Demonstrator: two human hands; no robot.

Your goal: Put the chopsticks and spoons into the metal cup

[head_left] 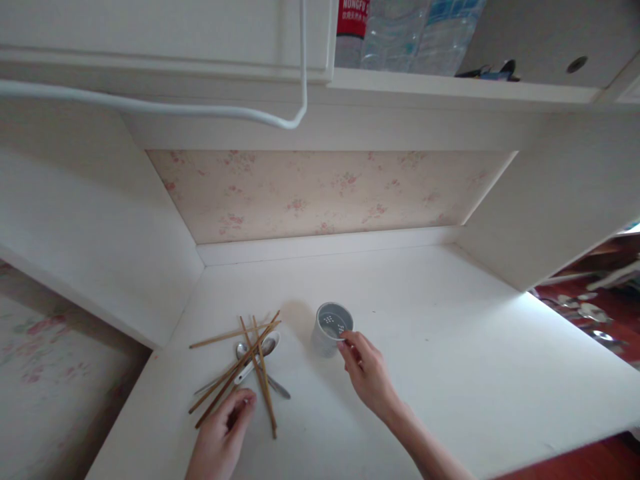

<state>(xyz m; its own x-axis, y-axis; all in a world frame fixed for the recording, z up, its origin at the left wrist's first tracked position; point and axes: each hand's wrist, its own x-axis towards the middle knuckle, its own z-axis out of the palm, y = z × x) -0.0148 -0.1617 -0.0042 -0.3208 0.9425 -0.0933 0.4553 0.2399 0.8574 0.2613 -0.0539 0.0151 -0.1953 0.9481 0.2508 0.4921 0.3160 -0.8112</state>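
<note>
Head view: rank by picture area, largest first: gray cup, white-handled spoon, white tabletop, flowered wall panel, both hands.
1. White tabletop
2. Flowered wall panel
3. Left hand and right hand: unranked, too alike, and the frame crops the left
4. Gray cup
5. White-handled spoon, partly covered

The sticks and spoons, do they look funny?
They look messy: long thin brown sticks crisscross over the shiny metal spoons in a jumble, left of the round grey cup. I see nothing broken or spilled.
</note>
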